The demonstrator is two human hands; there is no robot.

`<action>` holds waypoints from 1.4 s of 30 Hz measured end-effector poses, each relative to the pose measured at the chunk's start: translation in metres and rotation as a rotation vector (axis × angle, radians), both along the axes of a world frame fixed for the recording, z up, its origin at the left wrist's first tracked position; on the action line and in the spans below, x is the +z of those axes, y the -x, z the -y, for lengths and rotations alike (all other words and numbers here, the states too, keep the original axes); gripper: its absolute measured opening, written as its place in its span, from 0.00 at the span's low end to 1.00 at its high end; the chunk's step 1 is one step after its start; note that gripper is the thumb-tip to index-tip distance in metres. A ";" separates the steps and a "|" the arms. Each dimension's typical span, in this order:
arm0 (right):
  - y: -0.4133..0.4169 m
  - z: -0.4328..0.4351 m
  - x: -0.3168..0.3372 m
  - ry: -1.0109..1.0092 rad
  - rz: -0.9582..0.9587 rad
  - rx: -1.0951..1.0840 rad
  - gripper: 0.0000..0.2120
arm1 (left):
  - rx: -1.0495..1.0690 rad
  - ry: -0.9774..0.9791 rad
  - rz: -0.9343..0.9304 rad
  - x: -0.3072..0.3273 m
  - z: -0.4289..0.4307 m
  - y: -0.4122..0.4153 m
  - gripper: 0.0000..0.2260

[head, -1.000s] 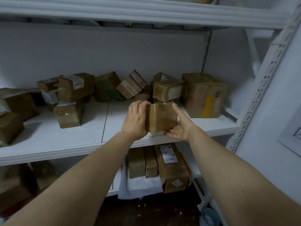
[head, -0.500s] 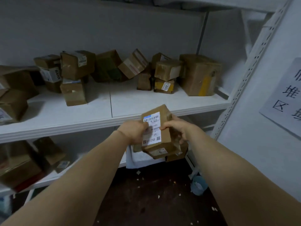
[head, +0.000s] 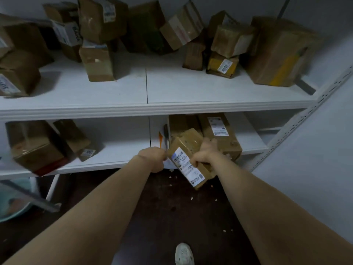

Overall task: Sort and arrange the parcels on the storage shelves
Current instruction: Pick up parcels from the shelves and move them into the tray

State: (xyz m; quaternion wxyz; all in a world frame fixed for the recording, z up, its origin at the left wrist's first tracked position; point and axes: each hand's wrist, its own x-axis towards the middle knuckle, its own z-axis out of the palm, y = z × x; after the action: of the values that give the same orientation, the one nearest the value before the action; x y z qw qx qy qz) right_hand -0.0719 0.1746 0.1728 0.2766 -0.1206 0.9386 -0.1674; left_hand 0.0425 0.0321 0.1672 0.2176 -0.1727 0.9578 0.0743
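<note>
The person holds a labelled parcel (head: 184,165) in both hands just in front of the lower shelf (head: 122,150). It is tilted so that its white label faces up and its near end hangs over the dark floor (head: 162,207). The right hand (head: 205,153) grasps its right side, fingers wrapped round the edge. The left hand (head: 152,159) is curled at the upper left corner, fingers closed on that edge. Behind the held parcel, the lower shelf carries a long parcel (head: 219,134) with a label on top and a plain brown parcel (head: 181,123) just beside it on the left. Well apart, at the left end, stand a big box (head: 36,148) and a smaller tilted box (head: 73,138). The upper shelf (head: 172,88) holds a loose row of brown parcels along its back, among them a large box (head: 278,52) at the right end and a yellow parcel (head: 221,66) with a wrapped parcel (head: 232,40) stacked on it.
</note>
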 end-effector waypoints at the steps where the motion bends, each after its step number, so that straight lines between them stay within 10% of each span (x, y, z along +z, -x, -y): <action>1: 0.002 0.004 -0.007 -0.023 -0.036 0.055 0.45 | 0.012 0.001 0.014 -0.006 0.002 0.002 0.19; 14: 0.063 0.041 -0.092 -0.231 -0.371 0.631 0.53 | 0.157 -0.176 -0.048 -0.068 0.013 0.067 0.38; 42: 0.085 0.044 -0.110 -0.169 -0.428 0.551 0.29 | 0.167 -0.137 -0.024 -0.101 0.004 0.106 0.31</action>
State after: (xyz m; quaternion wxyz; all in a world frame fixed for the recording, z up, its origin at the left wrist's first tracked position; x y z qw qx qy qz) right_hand -0.1572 0.1304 0.0625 0.1172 -0.3781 0.9181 0.0208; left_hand -0.0631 0.0286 0.0662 0.2103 -0.2356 0.9353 0.1596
